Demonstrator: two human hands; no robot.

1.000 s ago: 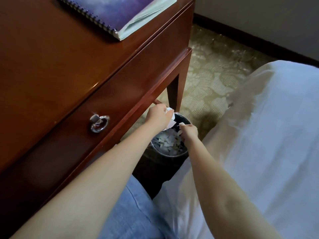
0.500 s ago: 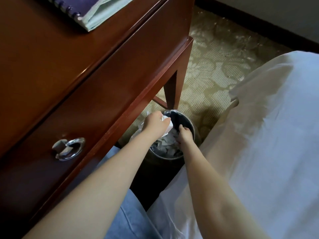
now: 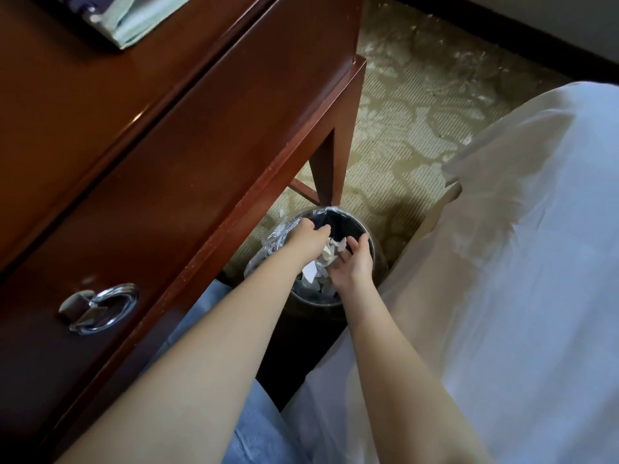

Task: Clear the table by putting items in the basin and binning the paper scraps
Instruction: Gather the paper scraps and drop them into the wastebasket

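Note:
A black round bin (image 3: 366, 229) with a clear plastic liner (image 3: 268, 244) stands on the carpet under the wooden table's corner. White paper scraps (image 3: 310, 272) lie inside it. My left hand (image 3: 306, 241) reaches over the bin mouth with fingers stretched out. My right hand (image 3: 353, 264) is beside it over the bin's near right rim, fingers apart and slightly curled. More crumpled scraps (image 3: 330, 252) sit loose between the two hands, touching both.
The dark wooden table (image 3: 100, 128) fills the left, with a drawer ring handle (image 3: 100, 308) and a table leg (image 3: 330, 169) just behind the bin. A spiral notebook (image 3: 127, 25) lies on top. A white-sheeted bed (image 3: 502, 262) borders the right.
Both hands have dropped lower into the bin mouth. My left hand, earlier closed around crumpled paper, has spread its fingers, and the scraps now lie loose between the hands.

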